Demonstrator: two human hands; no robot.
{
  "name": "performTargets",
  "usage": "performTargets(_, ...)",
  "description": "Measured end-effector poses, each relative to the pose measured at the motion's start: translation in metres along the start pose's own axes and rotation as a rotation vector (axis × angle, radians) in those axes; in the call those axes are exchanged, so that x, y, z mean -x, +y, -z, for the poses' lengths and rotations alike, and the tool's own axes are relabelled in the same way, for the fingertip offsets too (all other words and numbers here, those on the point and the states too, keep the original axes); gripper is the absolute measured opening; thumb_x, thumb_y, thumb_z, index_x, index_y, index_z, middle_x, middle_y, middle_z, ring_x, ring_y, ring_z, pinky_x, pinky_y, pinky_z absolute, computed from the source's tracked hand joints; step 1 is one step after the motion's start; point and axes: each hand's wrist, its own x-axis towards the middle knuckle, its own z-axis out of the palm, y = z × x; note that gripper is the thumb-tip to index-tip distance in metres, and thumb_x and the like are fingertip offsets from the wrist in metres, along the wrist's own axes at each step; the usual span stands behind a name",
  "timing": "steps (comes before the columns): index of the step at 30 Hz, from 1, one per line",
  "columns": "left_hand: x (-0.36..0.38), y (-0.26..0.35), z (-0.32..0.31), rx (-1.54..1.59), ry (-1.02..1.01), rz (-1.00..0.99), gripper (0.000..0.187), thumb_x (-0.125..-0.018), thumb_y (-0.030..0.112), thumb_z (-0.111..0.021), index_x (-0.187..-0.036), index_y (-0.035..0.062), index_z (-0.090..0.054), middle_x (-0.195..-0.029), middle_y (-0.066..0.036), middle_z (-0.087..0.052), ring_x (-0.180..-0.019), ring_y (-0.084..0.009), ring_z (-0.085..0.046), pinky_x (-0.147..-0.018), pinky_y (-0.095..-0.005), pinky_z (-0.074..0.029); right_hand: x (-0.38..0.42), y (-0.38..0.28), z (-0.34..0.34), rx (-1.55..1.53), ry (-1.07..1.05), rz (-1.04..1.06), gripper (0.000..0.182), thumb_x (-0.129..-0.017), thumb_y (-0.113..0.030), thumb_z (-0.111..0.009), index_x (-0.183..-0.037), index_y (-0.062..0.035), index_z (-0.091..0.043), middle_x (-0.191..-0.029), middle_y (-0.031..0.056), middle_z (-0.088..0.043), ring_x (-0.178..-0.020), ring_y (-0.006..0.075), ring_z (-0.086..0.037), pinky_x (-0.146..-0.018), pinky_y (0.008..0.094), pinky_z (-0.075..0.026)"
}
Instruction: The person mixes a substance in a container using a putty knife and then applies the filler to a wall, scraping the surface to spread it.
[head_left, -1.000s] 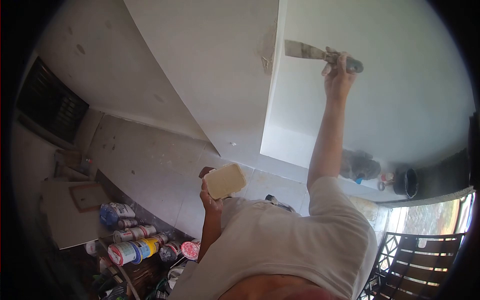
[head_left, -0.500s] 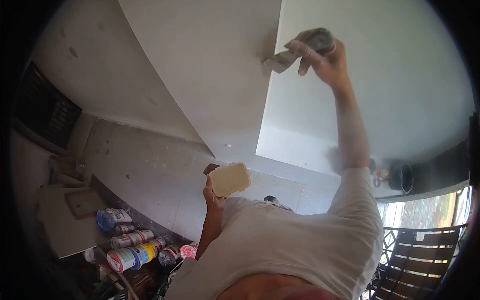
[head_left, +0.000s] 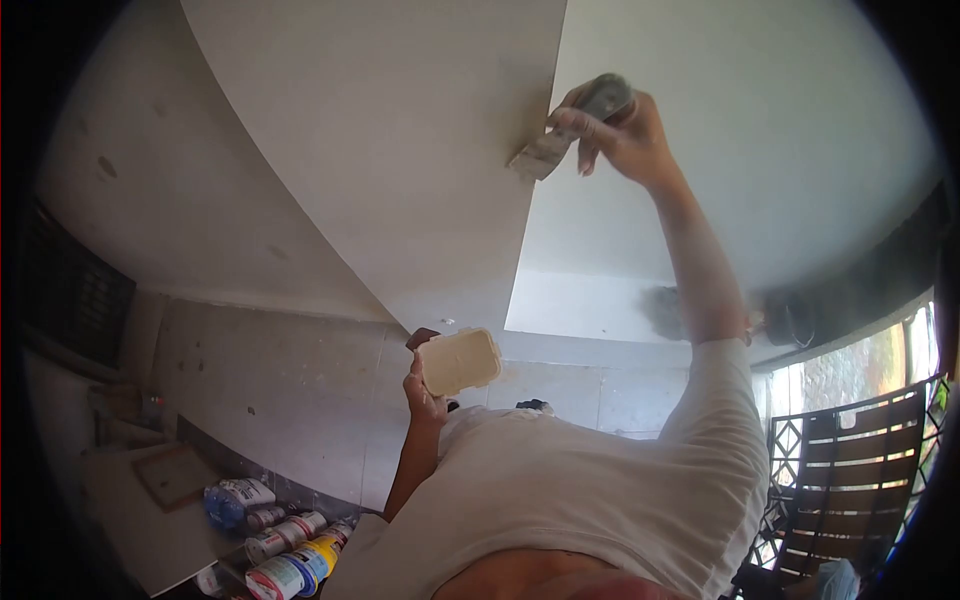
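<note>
Since a second ago the right hand [head_left: 620,135] has swung the putty knife [head_left: 545,155] onto the wall corner [head_left: 540,230], fingers wrapped round its handle; left hand [head_left: 425,395] grips the filler tub [head_left: 458,360] at chest height. Smoothing seems underway; next likely needs a steady downward pull.

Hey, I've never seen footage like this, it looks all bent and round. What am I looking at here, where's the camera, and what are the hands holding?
The picture comes from one camera worn on a person's head; its wide lens bends the edges. There is no machine, only a person's two bare hands. The right hand is raised and grips a putty knife, whose blade lies against the corner edge of a white wall. The left hand holds a small block of pale filler at chest height. Below, the white shirt fills the frame. At lower left, paint cans lie on the floor. At right stands a dark metal railing.
</note>
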Motion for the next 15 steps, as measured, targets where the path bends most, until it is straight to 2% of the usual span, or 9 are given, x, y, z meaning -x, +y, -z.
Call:
performTargets(1,0.001,0.002,-0.001,-0.004,-0.004,-0.002,0.054,-0.106,0.042,-0.041,-0.138,0.0002,-0.051,-0.133,-0.01,-0.06,-0.124,-0.0229,-0.057,-0.106,-0.0385,-0.045,-0.006,-0.008,0.013,-0.013,0.02,0.06,0.023,-0.092,-0.014,-0.073,-0.09,0.0063,-0.065,-0.081,0.016,-0.072,-0.045,0.015,-0.061,-0.039,0.0268,-0.049)
performTargets(2,0.001,0.003,0.0,-0.008,-0.006,-0.003,0.053,-0.106,0.042,-0.042,-0.137,-0.0002,-0.052,-0.132,-0.01,-0.06,-0.123,-0.0229,-0.058,-0.106,-0.0384,-0.045,-0.01,-0.023,0.028,-0.027,0.127,0.098,0.024,-0.093,-0.016,-0.072,-0.09,0.0068,-0.065,-0.083,0.0179,-0.073,-0.044,0.0156,-0.06,-0.039,0.0272,-0.048)
performTargets(3,0.002,0.004,-0.001,-0.009,-0.007,-0.003,0.053,-0.106,0.042,-0.042,-0.137,-0.0006,-0.052,-0.132,-0.01,-0.061,-0.123,-0.023,-0.058,-0.106,-0.0383,-0.046,-0.016,-0.03,0.052,0.015,0.178,0.178,0.022,-0.097,-0.013,-0.064,-0.099,0.0085,-0.063,-0.09,0.0242,-0.072,-0.046,0.0155,-0.059,-0.039,0.0257,-0.044)
performTargets(5,0.003,0.005,-0.002,0.002,-0.028,0.012,0.053,-0.106,0.041,-0.044,-0.135,-0.0017,-0.053,-0.131,-0.011,-0.061,-0.122,-0.0232,-0.059,-0.105,-0.0382,-0.046,-0.017,-0.043,0.09,-0.051,0.334,0.401,0.02,-0.098,-0.012,-0.063,-0.102,0.0073,-0.064,-0.09,0.0254,-0.072,-0.047,0.0152,-0.059,-0.038,0.0237,-0.042)
performTargets(7,0.003,0.009,-0.002,-0.002,-0.042,0.019,0.052,-0.105,0.04,-0.046,-0.134,-0.0026,-0.054,-0.131,-0.011,-0.062,-0.122,-0.0234,-0.059,-0.105,-0.0382,-0.046,-0.004,-0.065,0.108,-0.021,0.391,0.461,0.02,-0.097,-0.013,-0.064,-0.1,0.0065,-0.063,-0.089,0.0252,-0.072,-0.05,0.0155,-0.062,-0.037,0.0244,-0.044)
performTargets(10,-0.001,0.008,0.001,-0.014,-0.068,0.014,0.052,-0.105,0.039,-0.047,-0.133,-0.0032,-0.055,-0.13,-0.011,-0.062,-0.121,-0.0234,-0.059,-0.105,-0.0381,-0.046,0.029,-0.075,0.09,-0.022,0.179,0.337,0.019,-0.096,-0.014,-0.065,-0.095,0.0052,-0.063,-0.087,0.0237,-0.071,-0.054,0.017,-0.065,-0.037,0.0254,-0.047)
performTargets(11,-0.003,0.006,0.002,-0.015,-0.09,0.005,0.052,-0.105,0.039,-0.047,-0.133,-0.0031,-0.055,-0.13,-0.011,-0.062,-0.121,-0.0233,-0.059,-0.105,-0.038,-0.046,0.038,-0.067,0.079,0.015,0.088,0.235,0.017,-0.094,-0.011,-0.067,-0.09,0.0042,-0.063,-0.085,0.0225,-0.071,-0.057,0.0183,-0.068,-0.038,0.0269,-0.049)
performTargets(13,-0.002,0.005,0.006,-0.013,-0.107,0.007,0.051,-0.105,0.039,-0.046,-0.133,-0.0031,-0.056,-0.13,-0.011,-0.062,-0.121,-0.0231,-0.059,-0.105,-0.038,-0.046,0.058,-0.058,0.047,0.16,-0.04,0.032,0.014,-0.089,-0.006,-0.072,-0.089,0.0045,-0.063,-0.084,0.0168,-0.072,-0.054,0.0171,-0.066,-0.045,0.0292,-0.051)
performTargets(15,-0.001,0.007,0.005,-0.006,-0.105,0.027,0.051,-0.105,0.039,-0.046,-0.132,-0.0033,-0.056,-0.13,-0.011,-0.062,-0.121,-0.0229,-0.06,-0.105,-0.038,-0.045,0.065,-0.054,0.038,0.236,-0.042,-0.135,0.016,-0.088,-0.009,-0.076,-0.088,0.0018,-0.065,-0.07,0.0092,-0.068,-0.047,0.0137,-0.061,-0.043,0.027,-0.049)
